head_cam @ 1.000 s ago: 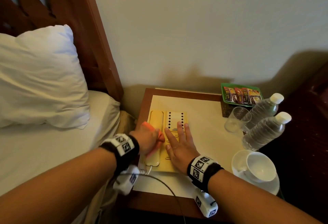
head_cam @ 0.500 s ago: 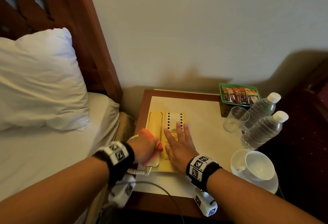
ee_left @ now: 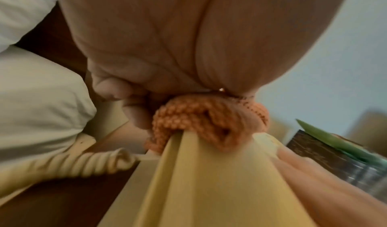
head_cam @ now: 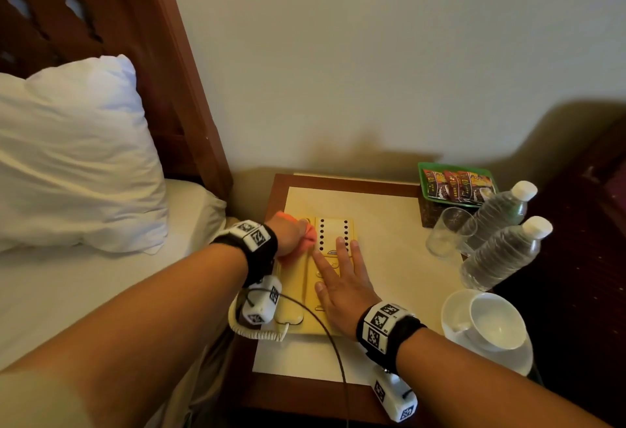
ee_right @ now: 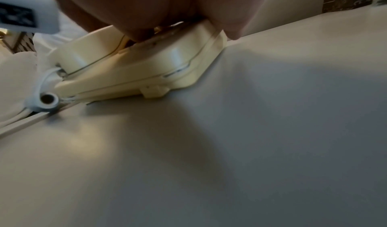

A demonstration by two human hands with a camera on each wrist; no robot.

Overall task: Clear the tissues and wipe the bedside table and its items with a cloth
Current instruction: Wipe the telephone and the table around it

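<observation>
while pressing an orange cloth (head_cam: pixel 306 243) (ee_left: pixel 206 123) onto the far end of the handset (head_cam: pixel 291 287) (ee_left: pixel 188 181), left hand (head_cam: pixel 288 236) (ee_left: pixel 146 48) closed over the bunched fabric, fingers curled round it. right hand (head_cam: pixel 342 283) laid flat on the keypad side of the yellow telephone (head_cam: pixel 333 234) (ee_right: pixel 146 68), fingers straight and slightly spread, gripping nothing. telephone sitting on the pale top of the bedside table (head_cam: pixel 389 241), near its left edge, coiled cord (head_cam: pixel 257 332) (ee_left: pixel 83 162) looping off the near-left corner. along the right side: a drinking glass (head_cam: pixel 449 231), two water bottles (head_cam: pixel 504 251) just beside it, a white cup on a saucer (head_cam: pixel 491 324) nearer, and a green tray of sachets (head_cam: pixel 455 183) at the back corner. pillow (head_cam: pixel 74 156) and bed to the left of the table.
</observation>
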